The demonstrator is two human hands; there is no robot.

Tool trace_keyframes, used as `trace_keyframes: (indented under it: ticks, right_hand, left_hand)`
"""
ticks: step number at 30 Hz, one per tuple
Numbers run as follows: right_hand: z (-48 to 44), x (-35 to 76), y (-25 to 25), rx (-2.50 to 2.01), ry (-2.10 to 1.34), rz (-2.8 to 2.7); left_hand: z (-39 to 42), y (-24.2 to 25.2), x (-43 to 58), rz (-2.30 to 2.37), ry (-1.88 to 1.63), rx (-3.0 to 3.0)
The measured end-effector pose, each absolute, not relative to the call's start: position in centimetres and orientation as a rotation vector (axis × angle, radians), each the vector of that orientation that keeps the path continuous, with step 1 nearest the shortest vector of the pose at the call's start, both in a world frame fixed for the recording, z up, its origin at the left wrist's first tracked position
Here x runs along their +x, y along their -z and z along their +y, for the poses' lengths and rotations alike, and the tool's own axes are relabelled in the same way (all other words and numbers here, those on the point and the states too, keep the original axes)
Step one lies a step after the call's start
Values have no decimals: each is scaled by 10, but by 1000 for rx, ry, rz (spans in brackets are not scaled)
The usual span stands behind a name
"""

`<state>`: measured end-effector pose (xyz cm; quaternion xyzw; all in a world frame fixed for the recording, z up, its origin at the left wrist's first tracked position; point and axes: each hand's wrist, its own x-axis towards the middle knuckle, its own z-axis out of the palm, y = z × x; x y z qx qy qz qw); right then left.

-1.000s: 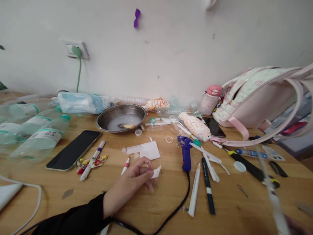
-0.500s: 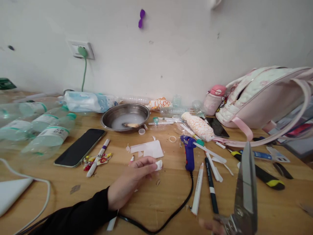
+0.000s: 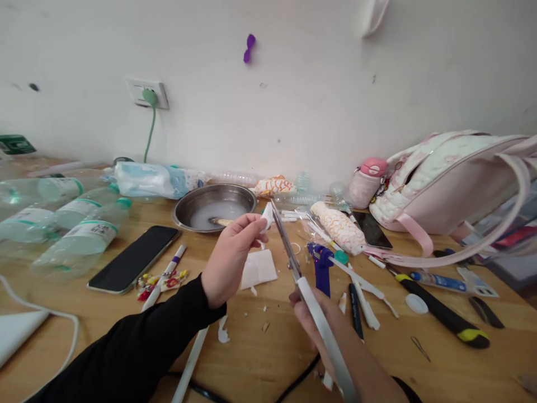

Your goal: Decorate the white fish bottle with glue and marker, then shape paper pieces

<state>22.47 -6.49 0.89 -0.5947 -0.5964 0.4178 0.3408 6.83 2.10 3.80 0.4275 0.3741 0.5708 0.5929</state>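
Between thumb and fingers of my left hand (image 3: 235,252) is a small white piece of paper (image 3: 267,217), raised above the table. My right hand (image 3: 321,322) grips large metal scissors (image 3: 289,254) with a pale handle; their blades point up and away, the tips right beside the white piece. I cannot tell whether the blades touch it. Below the hands lies a larger white sheet piece (image 3: 260,268) with small scraps near it. A blue glue gun (image 3: 321,263) with a white glue stick rests just beyond my right hand.
A metal bowl (image 3: 188,207) of cloudy liquid stands at the back. Plastic bottles (image 3: 90,240) and a phone (image 3: 134,260) lie left. Right are a fish-shaped painted piece (image 3: 339,226), markers, a black-yellow tool (image 3: 444,313) and a pink bag (image 3: 440,190). A black cord (image 3: 300,386) crosses the front.
My left hand has lifted the white piece up and away from the table. My right hand has brought the scissors in from the right, beside that piece. The view has tilted slightly up.
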Motion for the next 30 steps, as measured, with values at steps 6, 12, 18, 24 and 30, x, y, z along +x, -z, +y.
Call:
trace_keyframes:
  ticks: [6,12,18,24,30]
  right_hand:
    - [-57,215,0,-1622,-1083,-1533]
    - [-57,215,12,-1607,-1034,-1511]
    - [-54,215,16,-1495,-1037,-1498]
    - [-57,217,19,-1464,-1213,-1481]
    - [-62,219,21,-1475,-1270,-1486]
  left_hand:
    - [25,-37,73,925,-1319,1087]
    - [25,-34,77,976,-1273,1119]
    - [24,-33,77,999,-1201,1170]
    - [24,-39,73,957,-1129,1217]
    - [26,-39,72,965,-1103,1224]
